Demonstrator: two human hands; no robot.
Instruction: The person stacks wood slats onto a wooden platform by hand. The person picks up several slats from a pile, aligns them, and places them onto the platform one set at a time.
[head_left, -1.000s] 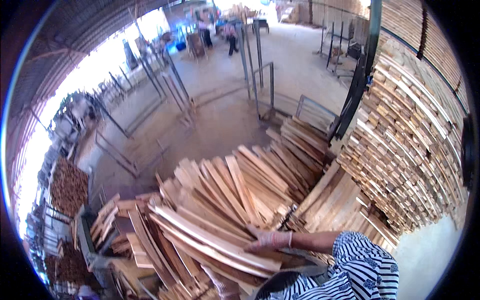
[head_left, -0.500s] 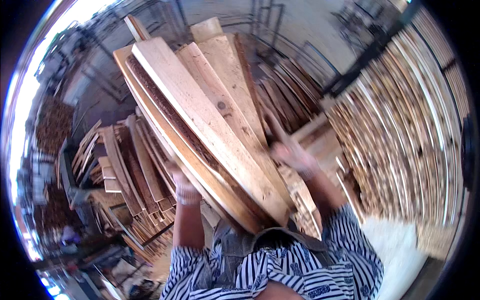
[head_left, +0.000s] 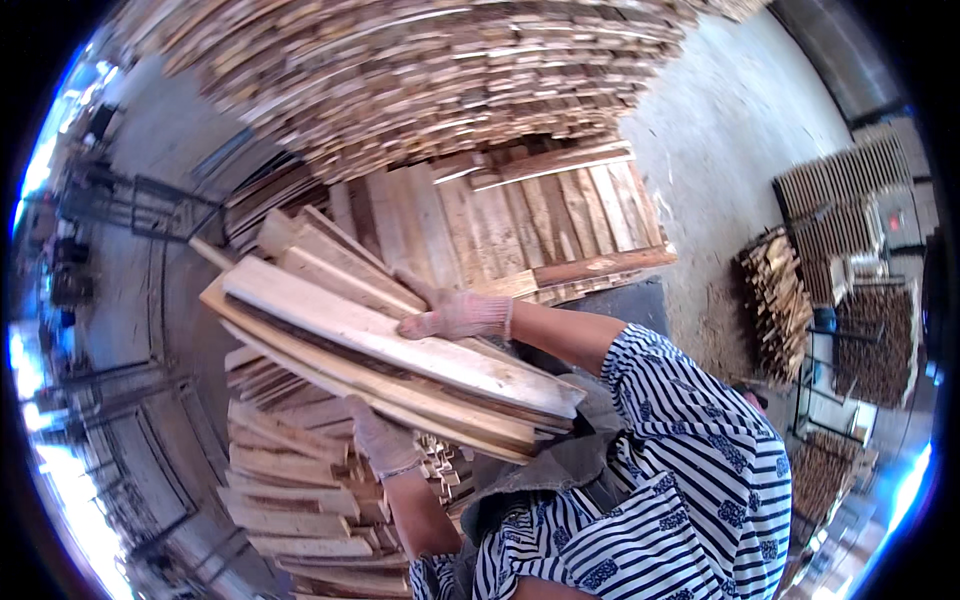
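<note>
- At the far left, a dark metal frame [head_left: 178,205] stands on the concrete floor.
- Nearer the person, a loose pile of boards [head_left: 300,522] fans out below the load being carried, its pieces lying roughly side by side.
- The bundle of boards [head_left: 370,335] is held slantwise in front of the body, its far end toward the left and its near end by the apron; a dark, rough edge shows between paler faces.
- The left hand [head_left: 385,440], gloved, grasps the bundle from its lower side, fingers against the bottom boards.
- Behind, a tall stack of wood [head_left: 430,85] rises in many tight layers.
- The right hand [head_left: 455,315], also gloved, clasps the bundle from above, thumb across the top pale board.
- Beyond it, a low stack [head_left: 545,215] bears a row of boards laid edge to edge, with a brownish strip along its near side.
- At the right, a metal rack [head_left: 802,390] has pale and bluish contents too small to identify; a heap of sticks [head_left: 775,300] stands near it.
</note>
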